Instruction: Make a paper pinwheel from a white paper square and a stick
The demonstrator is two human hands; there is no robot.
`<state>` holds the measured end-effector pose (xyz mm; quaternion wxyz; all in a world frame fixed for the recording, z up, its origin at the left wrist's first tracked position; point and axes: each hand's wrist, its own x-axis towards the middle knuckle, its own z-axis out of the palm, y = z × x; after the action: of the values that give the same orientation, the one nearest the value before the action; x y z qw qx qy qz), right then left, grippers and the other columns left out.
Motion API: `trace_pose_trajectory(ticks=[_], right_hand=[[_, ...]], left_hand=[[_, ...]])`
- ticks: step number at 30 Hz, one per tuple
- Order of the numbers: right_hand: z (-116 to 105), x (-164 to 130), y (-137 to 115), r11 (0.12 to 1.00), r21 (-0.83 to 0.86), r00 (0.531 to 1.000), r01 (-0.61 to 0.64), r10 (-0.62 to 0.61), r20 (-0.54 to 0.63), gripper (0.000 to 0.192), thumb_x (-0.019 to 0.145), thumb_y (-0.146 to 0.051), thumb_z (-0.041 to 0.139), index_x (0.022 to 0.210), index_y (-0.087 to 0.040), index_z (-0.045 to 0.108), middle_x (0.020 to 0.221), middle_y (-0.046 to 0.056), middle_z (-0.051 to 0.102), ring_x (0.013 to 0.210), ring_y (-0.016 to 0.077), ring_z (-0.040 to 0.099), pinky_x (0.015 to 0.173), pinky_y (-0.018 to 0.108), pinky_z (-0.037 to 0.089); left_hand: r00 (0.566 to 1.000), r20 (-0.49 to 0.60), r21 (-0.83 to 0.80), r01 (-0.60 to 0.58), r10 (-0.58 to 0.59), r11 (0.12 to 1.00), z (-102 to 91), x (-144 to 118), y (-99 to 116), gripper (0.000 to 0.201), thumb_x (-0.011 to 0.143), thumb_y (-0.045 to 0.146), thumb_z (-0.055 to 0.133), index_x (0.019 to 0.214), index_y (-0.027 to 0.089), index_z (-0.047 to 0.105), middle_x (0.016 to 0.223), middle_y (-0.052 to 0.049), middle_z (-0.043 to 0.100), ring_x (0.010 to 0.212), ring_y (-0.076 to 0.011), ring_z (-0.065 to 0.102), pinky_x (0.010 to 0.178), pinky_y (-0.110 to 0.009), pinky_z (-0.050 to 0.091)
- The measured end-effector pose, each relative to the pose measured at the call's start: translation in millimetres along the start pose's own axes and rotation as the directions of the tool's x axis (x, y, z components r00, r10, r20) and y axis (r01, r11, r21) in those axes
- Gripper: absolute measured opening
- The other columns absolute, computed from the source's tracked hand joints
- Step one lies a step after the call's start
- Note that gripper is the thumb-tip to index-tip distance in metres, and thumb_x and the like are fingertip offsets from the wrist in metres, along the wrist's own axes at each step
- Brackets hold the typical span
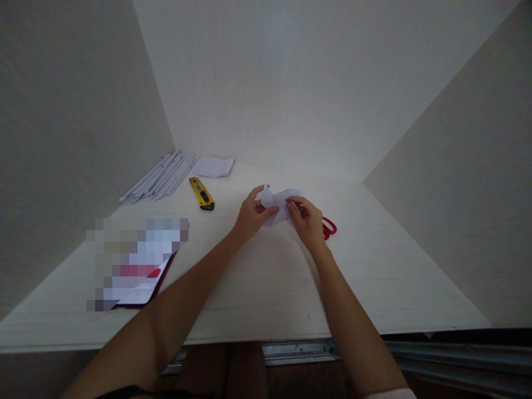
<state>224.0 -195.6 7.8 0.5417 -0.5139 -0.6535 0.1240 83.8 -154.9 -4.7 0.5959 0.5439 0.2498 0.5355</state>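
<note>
A small folded piece of white paper [279, 198] is held between both hands above the middle of the table. My left hand [252, 210] pinches its left part, thumb in front, fingers partly behind it. On the other side, my right hand [305, 217] grips the right part between thumb and fingertips. Just beyond the right wrist lie scissors with red handles [330, 227]; their blades are hidden by the hand. The exact folds of the paper are too blurred to make out.
A yellow utility knife [201, 194] lies left of my hands. Behind it are several rolled paper sticks [160, 177] and a folded white paper [214, 166]. A tablet [145, 277], partly pixelated, rests near my left forearm. Pale walls [266, 83] enclose the white table [257, 299].
</note>
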Motion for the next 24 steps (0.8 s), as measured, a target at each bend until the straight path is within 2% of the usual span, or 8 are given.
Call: trace_pose_trajectory(ticks=[5,9,14,18,20,24], right_hand=[[4.2,1.4,-2.5,0.997,0.046,0.998,-0.061,0.062,-0.023,0.02,0.072,-0.033,0.053,0.081,-0.017,0.062,0.082,0.006,0.064,0.074,0.0154,0.057,0.068,0.029,0.045],[6.4,1.5,-4.7,0.996,0.036,0.995,-0.081,0.083,-0.053,0.019,0.07,-0.034,0.056,0.078,-0.017,0.062,0.079,0.005,0.063,0.073,0.0157,0.057,0.068,0.029,0.045],[6.1,1.4,-7.1,0.995,0.042,0.994,-0.093,0.095,-0.054,0.016,0.071,-0.031,0.055,0.077,-0.018,0.061,0.079,0.004,0.063,0.072,0.015,0.057,0.066,0.028,0.046],[6.3,3.4,-6.5,0.986,0.113,0.99,-0.12,0.127,-0.056,0.014,0.068,-0.029,0.058,0.074,-0.018,0.061,0.076,0.003,0.063,0.07,0.0145,0.058,0.065,0.028,0.046],[6.1,4.5,-6.2,0.978,0.16,0.987,-0.137,0.149,-0.066,0.012,0.067,-0.028,0.058,0.072,-0.017,0.061,0.076,0.003,0.063,0.072,0.0145,0.058,0.067,0.028,0.046],[4.8,5.2,-6.3,0.955,0.226,0.975,-0.192,0.212,-0.069,0.011,0.065,-0.027,0.059,0.07,-0.017,0.062,0.076,0.003,0.064,0.072,0.0145,0.059,0.068,0.029,0.047]], left_hand=[[1.0,0.006,0.019,-0.019,0.019,1.0,1.6,-1.4,1.6,0.062,0.057,0.025,0.069,0.107,0.018,0.033,0.068,0.002,0.063,0.057,-0.0116,0.061,0.056,-0.021,0.049],[0.998,0.057,0.054,-0.043,0.039,0.998,4.2,-4.1,3.3,0.058,0.06,0.027,0.067,0.106,0.02,0.033,0.065,0.003,0.06,0.054,-0.0113,0.06,0.052,-0.019,0.047],[0.996,0.067,0.096,-0.061,0.055,0.994,6.9,-7.3,5.6,0.059,0.062,0.029,0.065,0.108,0.023,0.028,0.064,0.005,0.057,0.051,-0.0101,0.059,0.051,-0.019,0.047],[0.994,0.055,0.084,-0.1,0.096,0.991,6.5,-7.8,4.7,0.062,0.061,0.029,0.066,0.108,0.024,0.027,0.067,0.005,0.058,0.055,-0.0096,0.06,0.054,-0.019,0.047],[0.991,0.057,0.094,-0.123,0.118,0.988,4.3,-7.1,2.4,0.057,0.061,0.029,0.065,0.106,0.024,0.03,0.07,0.004,0.059,0.056,-0.0091,0.059,0.054,-0.019,0.046],[0.987,0.081,0.244,-0.155,0.139,0.957,-2.3,-4.3,-3.6,0.028,0.065,0.031,0.062,0.086,0.017,0.05,0.07,0.001,0.059,0.057,-0.0086,0.057,0.055,-0.019,0.045]])
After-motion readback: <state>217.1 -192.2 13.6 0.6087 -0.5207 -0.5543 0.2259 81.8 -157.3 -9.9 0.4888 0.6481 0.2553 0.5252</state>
